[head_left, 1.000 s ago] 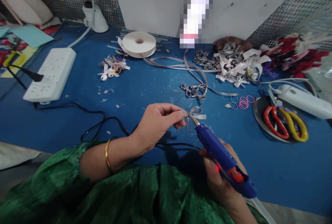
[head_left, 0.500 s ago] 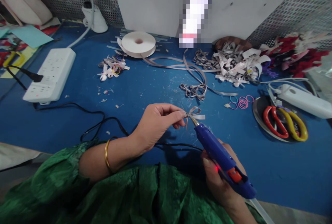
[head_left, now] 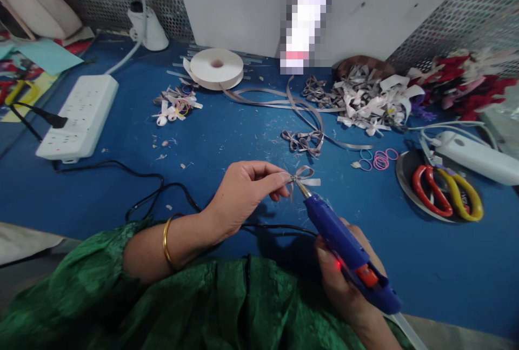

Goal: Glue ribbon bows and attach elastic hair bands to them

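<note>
Between the thumb and fingertips of my left hand (head_left: 247,193) is a small grey ribbon bow (head_left: 305,173), its loops pointing right. A blue glue gun (head_left: 340,236) with an orange part and a red light is gripped in my right hand (head_left: 344,280). The gun's metal nozzle (head_left: 302,189) meets the middle of the bow. A clear glue stick (head_left: 407,329) sticks out of its back end. Just beyond my left hand, several grey ribbon bows (head_left: 302,142) lie on the blue table (head_left: 227,139).
A ribbon spool (head_left: 217,69) stands at the back, its ribbon trailing right. Finished-looking bows (head_left: 371,99) are heaped back right. Scissors (head_left: 432,190) rest on a round dish at right, near hair ties (head_left: 380,160). A power strip (head_left: 81,118) sits left, with a black cable crossing the table.
</note>
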A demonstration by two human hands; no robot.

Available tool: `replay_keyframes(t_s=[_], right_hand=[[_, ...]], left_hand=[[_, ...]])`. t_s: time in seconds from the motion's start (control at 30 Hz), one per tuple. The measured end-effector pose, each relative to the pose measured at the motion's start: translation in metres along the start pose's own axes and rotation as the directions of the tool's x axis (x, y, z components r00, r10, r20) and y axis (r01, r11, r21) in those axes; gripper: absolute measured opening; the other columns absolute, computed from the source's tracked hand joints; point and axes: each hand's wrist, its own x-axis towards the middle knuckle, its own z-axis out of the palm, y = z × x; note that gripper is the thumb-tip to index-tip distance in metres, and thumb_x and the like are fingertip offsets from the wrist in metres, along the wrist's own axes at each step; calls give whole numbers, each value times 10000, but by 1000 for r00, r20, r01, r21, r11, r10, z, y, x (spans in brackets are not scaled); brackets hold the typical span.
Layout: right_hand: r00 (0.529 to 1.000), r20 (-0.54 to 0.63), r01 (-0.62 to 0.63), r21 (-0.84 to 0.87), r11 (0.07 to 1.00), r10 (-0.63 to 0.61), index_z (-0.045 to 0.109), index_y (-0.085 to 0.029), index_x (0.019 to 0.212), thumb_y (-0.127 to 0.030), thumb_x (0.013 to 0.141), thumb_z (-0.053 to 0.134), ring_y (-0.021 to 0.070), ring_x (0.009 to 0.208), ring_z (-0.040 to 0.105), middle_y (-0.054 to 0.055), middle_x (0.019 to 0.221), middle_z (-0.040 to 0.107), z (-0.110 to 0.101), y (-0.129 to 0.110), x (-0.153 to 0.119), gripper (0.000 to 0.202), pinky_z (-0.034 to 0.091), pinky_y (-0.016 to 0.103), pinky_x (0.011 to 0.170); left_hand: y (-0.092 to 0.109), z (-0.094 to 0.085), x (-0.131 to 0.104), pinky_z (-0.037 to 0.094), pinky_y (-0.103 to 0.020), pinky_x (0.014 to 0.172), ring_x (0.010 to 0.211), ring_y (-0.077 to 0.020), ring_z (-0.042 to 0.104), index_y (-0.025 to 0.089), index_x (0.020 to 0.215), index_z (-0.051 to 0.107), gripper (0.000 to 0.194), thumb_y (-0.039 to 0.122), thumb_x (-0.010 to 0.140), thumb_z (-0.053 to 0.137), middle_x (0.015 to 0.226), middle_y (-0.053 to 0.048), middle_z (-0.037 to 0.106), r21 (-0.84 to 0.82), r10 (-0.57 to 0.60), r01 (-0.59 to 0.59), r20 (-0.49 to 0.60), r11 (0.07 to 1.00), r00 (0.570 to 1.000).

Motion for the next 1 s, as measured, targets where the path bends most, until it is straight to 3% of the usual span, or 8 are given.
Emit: replay_keyframes(t_s=[0.3, 1.0], right_hand=[[999, 39, -31, 43, 999, 29, 614, -229, 886, -303, 890, 610, 132, 602, 600, -1, 781, 636, 0, 4, -4, 75, 470, 251, 524], [999, -7, -40, -14, 999, 40, 600, -229, 906, -322, 888, 619, 143, 614, 622, 3, 793, 658, 0, 5, -5, 97, 474, 250, 538]], left_hand=[[1, 0, -1, 464, -225, 621, 596, -99, 559, 140, 704, 727, 143, 245, 800, 715, 628, 0, 676, 11, 16, -16, 2, 1000, 1000], [1, 0, -3, 460, -207, 633, 619, -91, 575, 150, 704, 711, 164, 251, 832, 692, 637, 9, 680, 124, 64, -61, -22, 990, 998]])
